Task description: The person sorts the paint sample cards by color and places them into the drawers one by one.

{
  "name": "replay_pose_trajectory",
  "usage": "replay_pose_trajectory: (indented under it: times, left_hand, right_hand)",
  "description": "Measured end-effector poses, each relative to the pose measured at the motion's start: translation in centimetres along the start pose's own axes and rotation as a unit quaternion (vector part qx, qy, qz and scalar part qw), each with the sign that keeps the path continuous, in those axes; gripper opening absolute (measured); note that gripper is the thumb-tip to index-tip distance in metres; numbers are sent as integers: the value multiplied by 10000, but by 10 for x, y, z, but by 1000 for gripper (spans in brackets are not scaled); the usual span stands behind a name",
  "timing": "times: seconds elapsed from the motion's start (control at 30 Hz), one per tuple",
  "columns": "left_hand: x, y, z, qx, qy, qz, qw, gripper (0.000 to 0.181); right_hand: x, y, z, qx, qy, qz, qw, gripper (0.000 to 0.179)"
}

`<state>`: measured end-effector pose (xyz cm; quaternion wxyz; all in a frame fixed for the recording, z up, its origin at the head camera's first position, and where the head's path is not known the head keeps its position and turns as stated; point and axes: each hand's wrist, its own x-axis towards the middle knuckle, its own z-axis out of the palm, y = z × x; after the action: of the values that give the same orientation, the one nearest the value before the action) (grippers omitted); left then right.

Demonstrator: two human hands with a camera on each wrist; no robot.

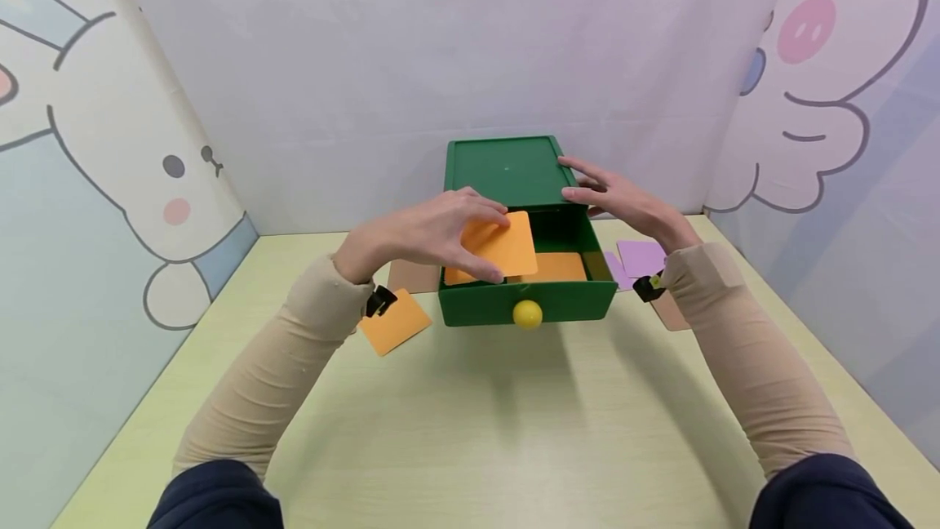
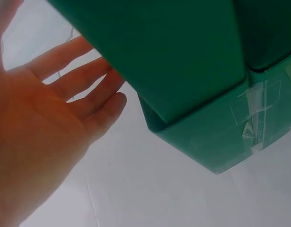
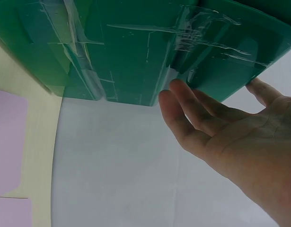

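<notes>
A green drawer box (image 1: 507, 170) stands on the table with its drawer (image 1: 525, 306) pulled out, a yellow round knob (image 1: 527, 314) on the front. Over the left part of the drawer, my left hand (image 1: 441, 235) holds an orange card (image 1: 517, 243) tilted up between thumb and fingers. Another orange card (image 1: 558, 268) lies inside the drawer. The left wrist view has my left hand (image 2: 46, 99) beside the green wall, the held card hidden there. My right hand (image 1: 617, 198) touches the box's right top edge; its fingertips (image 3: 171, 101) reach the taped green side in the right wrist view.
One orange card (image 1: 396, 322) lies on the table left of the drawer, near a brown card (image 1: 413, 277). To the right are purple cards (image 1: 640, 258) and a brown card (image 1: 670, 313). White cloth walls (image 1: 352, 88) with cartoon animals surround the table.
</notes>
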<state>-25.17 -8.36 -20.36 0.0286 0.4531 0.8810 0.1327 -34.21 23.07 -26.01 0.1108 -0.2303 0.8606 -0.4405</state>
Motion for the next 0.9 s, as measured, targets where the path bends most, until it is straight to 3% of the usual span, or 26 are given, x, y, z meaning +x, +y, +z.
replay_pose_trajectory:
  times: [0.2, 0.33, 0.5, 0.6, 0.67, 0.73, 0.9]
  left_hand:
    - [-6, -4, 1, -58, 186, 87, 9998, 65]
    - [-19, -13, 3, -313, 832, -33, 9960, 53]
    - [-43, -34, 15, -396, 1922, -800, 9773, 45]
    - [-56, -52, 35, -118, 2242, -1321, 9655, 49]
    - [-64, -65, 52, 92, 2112, -1734, 9619, 55]
    - [-70, -75, 69, 224, 1705, -2124, 9619, 64]
    - [-85, -91, 107, 462, 165, -2864, 9568, 86]
  right_hand:
    - [0, 0, 0, 33, -25, -75, 10000, 65]
    - [0, 1, 0, 20, -22, -113, 9999, 65]
    - [0, 0, 2, 37, 9, -136, 9999, 64]
    - [0, -1, 3, 12, 29, -146, 9999, 64]
    - [0, -1, 4, -2, 28, -150, 9999, 64]
    - [1, -1, 5, -1, 25, -149, 9999, 64]
    - [1, -2, 5, 33, 33, -129, 9999, 64]
